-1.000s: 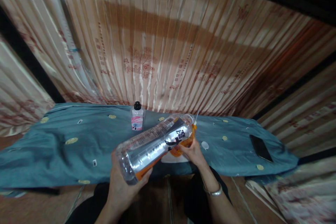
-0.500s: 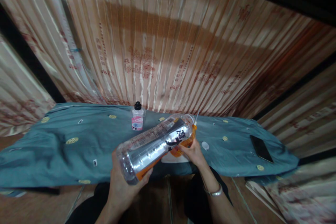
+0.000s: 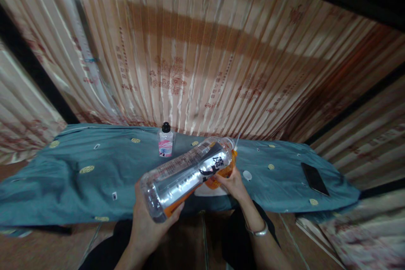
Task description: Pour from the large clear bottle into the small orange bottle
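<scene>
My left hand [image 3: 148, 223] grips the base of a large clear plastic bottle [image 3: 186, 175] with an orange and black label, tipped so its neck points away and to the right. Orange liquid lies along its lower side. My right hand [image 3: 232, 183] holds an orange-filled container [image 3: 223, 173] under the bottle's neck; most of it is hidden behind the bottle. Both are above the near edge of a table covered with a blue-green cloth [image 3: 95, 177].
A small bottle with a pink label and black cap [image 3: 165, 141] stands at the table's back. A white cap [image 3: 247, 174] and a black phone [image 3: 314, 178] lie to the right. Striped curtains [image 3: 202, 59] hang behind. A white object [image 3: 210, 190] sits under my right hand.
</scene>
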A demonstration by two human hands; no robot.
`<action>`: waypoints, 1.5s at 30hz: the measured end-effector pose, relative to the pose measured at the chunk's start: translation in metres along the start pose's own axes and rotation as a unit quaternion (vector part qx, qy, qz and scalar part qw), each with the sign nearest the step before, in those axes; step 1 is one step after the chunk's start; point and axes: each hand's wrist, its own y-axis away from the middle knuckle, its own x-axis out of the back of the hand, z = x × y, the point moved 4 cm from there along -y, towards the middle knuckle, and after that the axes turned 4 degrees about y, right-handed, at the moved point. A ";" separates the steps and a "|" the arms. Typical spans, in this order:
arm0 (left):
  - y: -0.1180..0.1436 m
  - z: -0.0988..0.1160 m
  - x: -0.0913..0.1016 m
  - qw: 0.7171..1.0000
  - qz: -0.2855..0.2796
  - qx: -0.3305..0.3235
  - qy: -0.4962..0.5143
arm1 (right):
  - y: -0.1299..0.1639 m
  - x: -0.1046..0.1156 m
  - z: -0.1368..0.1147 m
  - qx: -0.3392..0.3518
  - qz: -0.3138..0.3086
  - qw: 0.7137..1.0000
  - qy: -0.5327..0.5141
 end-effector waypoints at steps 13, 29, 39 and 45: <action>0.000 0.004 0.000 1.000 -0.006 0.008 0.010 | 0.002 0.001 -0.003 -0.006 0.005 1.000 0.008; -0.002 0.007 0.001 1.000 -0.005 0.003 -0.011 | 0.001 -0.001 0.000 0.000 -0.009 1.000 -0.021; 0.002 0.009 -0.001 1.000 0.010 0.017 0.013 | 0.001 -0.002 -0.006 -0.002 -0.008 1.000 -0.012; 0.000 0.006 0.000 1.000 -0.008 0.023 0.012 | 0.001 0.000 -0.002 -0.001 0.006 1.000 0.002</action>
